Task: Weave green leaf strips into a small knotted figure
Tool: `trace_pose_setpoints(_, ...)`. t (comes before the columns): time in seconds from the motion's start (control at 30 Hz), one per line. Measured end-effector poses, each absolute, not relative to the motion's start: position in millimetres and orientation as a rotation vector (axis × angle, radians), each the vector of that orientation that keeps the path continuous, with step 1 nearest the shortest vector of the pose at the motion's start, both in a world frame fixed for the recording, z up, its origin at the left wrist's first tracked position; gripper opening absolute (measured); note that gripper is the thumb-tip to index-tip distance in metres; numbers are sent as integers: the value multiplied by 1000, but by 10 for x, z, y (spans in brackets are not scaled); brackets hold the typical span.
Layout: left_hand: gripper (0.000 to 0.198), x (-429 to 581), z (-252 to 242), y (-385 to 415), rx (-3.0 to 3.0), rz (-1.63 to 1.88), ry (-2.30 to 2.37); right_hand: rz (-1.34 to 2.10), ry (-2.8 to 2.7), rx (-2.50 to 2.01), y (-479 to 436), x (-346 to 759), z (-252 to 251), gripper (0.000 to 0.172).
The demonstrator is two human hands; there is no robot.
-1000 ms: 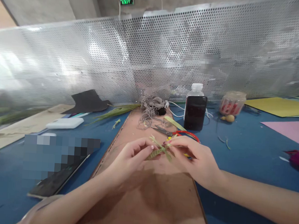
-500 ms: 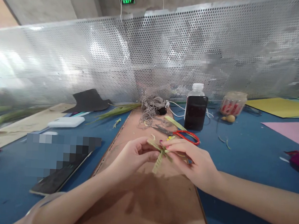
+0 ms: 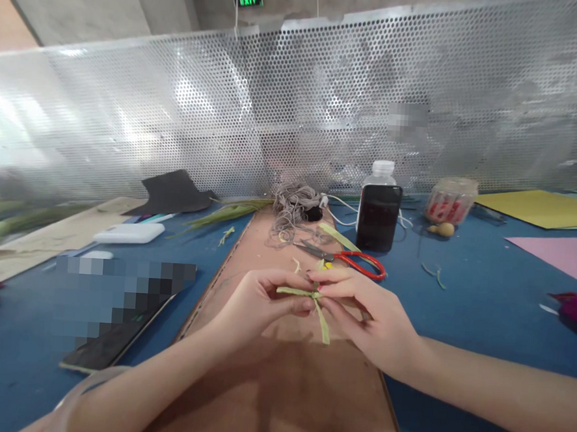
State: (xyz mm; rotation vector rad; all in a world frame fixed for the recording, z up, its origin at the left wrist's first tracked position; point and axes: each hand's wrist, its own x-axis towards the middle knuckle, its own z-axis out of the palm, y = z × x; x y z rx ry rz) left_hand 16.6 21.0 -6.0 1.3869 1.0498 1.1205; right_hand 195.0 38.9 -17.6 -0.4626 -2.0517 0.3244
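Observation:
Between my two hands is a small knotted piece of pale green leaf strips (image 3: pixel 322 324), its loose ends sticking out to the left and downward. My left hand (image 3: pixel 268 298) pinches it from the left with thumb and fingers. From the right, my right hand (image 3: pixel 368 305) closes thumb and fingertips on it near the knot. The fingers partly hide the middle of the piece. Just beyond my hands lie scissors (image 3: pixel 361 265) with red handles, and a flat pale strip (image 3: pixel 339 236) reaches behind them.
A tangle of grey cord (image 3: pixel 293 206) lies at the back of the brown board (image 3: pixel 278 385). A black phone (image 3: pixel 379 218) leans on a bottle (image 3: pixel 383 169). Right of it stand a clear jar (image 3: pixel 452 198) and a small gourd (image 3: pixel 445 230). Green leaves (image 3: pixel 230 212) lie back left.
The knotted leaf piece has turned in my fingers: its lower loose end now points down to the right instead of down to the left. Both hands keep their place.

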Motion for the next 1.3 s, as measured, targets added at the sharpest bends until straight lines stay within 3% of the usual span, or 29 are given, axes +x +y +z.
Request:
trace_pose_setpoints(0.53, 17, 182, -55, 211, 1391, 1125, 1083, 595, -1950, -554, 392, 1926, -199, 13)
trace_pose_setpoints(1.3, 16, 192, -53, 202, 1397, 1133, 1059, 385, -2002, -559, 372, 1918, -139, 17)
